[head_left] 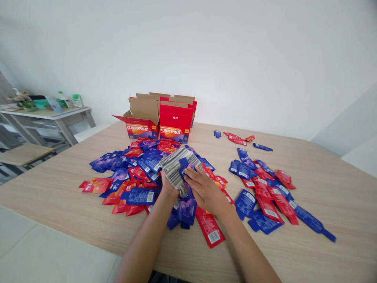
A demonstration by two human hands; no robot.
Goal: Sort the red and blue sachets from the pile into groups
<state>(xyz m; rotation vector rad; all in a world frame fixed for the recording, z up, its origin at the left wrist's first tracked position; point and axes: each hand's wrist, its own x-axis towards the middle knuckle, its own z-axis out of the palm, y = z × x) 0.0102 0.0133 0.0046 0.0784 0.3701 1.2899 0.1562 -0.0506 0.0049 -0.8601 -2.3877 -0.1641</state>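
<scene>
At ten o'clock, beyond the surface (324, 188), a side shelf (47, 116) carries small clutter that is too blurred to name. From nine to twelve o'clock spreads a loose heap (129, 173) of red and blue sachets, with opened red boxes (165, 120) behind it at twelve.

At centre the left hand (168, 188) is clenched around the near end of a thick stack (176, 167) of sachets. The stack shows edge-on as grey layers and is raised just above the heap. The right hand (204, 190) grasps the stack's right side, fingers curled over it and seemingly pressing a blue sachet (184, 164) onto its top. At three o'clock a thinner scatter (265, 184) of sachets lies apart.

The stack looks thick for one grip. The slick foil layers could slide and fan out, spilling into the heap beneath and mixing with it.
</scene>
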